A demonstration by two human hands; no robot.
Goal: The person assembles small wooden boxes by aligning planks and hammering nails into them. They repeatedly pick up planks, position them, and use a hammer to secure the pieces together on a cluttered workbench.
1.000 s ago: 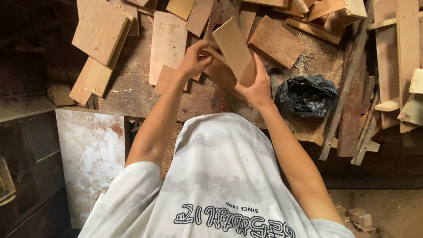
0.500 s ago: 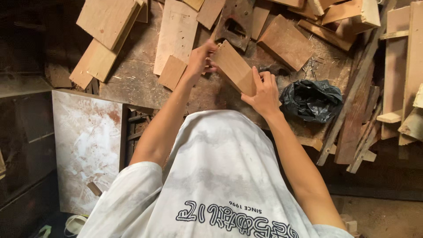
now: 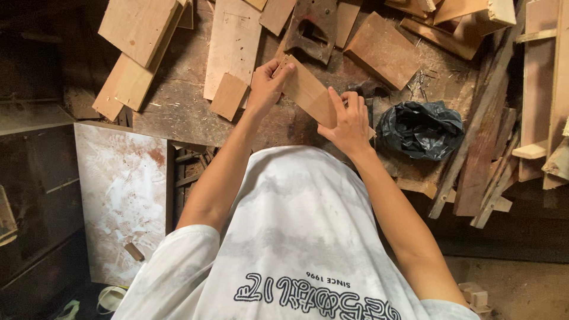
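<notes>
**Board swung lower across the counter**

Since the earlier frame the wooden board (image 3: pixel 308 92) has tilted flatter, its far end now lower. The left hand (image 3: pixel 265 89) pinches the far-left corner, grip closed on it; the right hand (image 3: pixel 349 121) clasps the near-right end. A black plastic bag (image 3: pixel 421 127) lies just right, on the counter (image 3: pixel 178 112).

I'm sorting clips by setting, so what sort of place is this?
Probably a woodworking shop. Both hands, left hand and right hand, hold a flat tan wooden board over a worn, dusty wooden workbench strewn with pale plywood offcuts, beside a small pile of loose metal nails.
</notes>
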